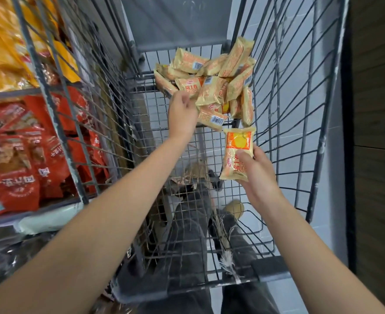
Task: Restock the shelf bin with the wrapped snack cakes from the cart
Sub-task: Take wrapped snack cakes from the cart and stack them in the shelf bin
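Yellow wrapped snack cake (238,152) upright in right hand (258,177) grip; left hand (182,114), fingers curled, at cake pile (211,85) in grey wire cart (300,109).

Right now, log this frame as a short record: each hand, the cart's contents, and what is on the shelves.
left hand: reaching into the pile of snack cakes, fingers hidden behind it
right hand: holds one wrapped snack cake above the cart floor
cart: wire, cakes heaped at far end
shelves: red snack bags and orange bags at left
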